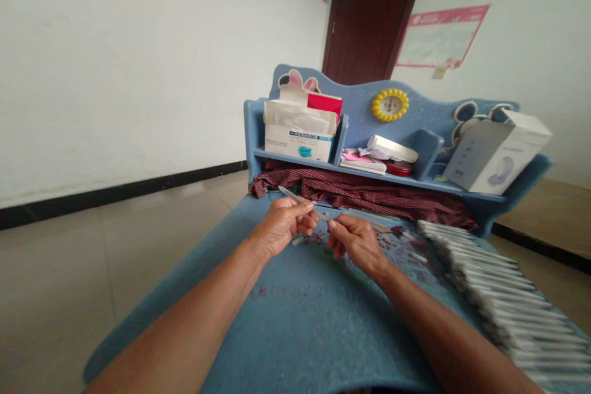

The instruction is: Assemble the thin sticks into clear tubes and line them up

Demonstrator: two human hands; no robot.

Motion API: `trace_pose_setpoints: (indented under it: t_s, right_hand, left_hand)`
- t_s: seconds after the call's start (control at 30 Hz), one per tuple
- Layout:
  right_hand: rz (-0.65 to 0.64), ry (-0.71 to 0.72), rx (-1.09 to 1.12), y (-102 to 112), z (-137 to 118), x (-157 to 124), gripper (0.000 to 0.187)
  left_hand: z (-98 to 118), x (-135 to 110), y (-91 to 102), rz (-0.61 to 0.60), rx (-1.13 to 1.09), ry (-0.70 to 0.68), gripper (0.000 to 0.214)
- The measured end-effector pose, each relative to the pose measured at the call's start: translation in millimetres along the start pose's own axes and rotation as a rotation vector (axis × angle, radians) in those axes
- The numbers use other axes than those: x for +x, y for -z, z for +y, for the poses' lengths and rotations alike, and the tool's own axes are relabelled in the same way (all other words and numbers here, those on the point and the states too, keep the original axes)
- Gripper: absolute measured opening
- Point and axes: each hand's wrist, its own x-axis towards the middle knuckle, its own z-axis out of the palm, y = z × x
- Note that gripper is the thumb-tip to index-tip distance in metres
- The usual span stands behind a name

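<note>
A thin, pale, translucent stick [290,194] is held between my two hands above the blue desk [295,332]. My left hand [282,226] pinches it around the middle, its far end pointing up and to the left. The fingers of my right hand [357,243] are closed on the stick's near right end. On the desk's right side lies a long row of similar white sticks [498,283], side by side, with greyish tips on their left ends. What exactly the stick is, I cannot make out.
Behind my hands, a checked dark red cloth [369,194] lies under the shelf. The blue shelf [298,156] holds an opened mask box [295,141], papers, a red tin [399,168] and a white box [498,151]. Small pieces [418,257] lie on the desk beyond my right hand.
</note>
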Motion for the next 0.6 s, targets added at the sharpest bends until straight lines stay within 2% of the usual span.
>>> trace_pose_setpoints:
  t_s: [0.2,0.6]
  right_hand:
    - [-0.175,-0.254,0.413,-5.0,-4.7,-2.2,0.036]
    - [-0.274,-0.263,0.596,-0.3,1.4,0.6,0.033]
  left_hand:
    - [3.6,-1.8,1.9,-0.077,0.008,0.015,0.008]
    - [4.5,-2.8,2.8,-0.105,-0.008,0.010,0.008]
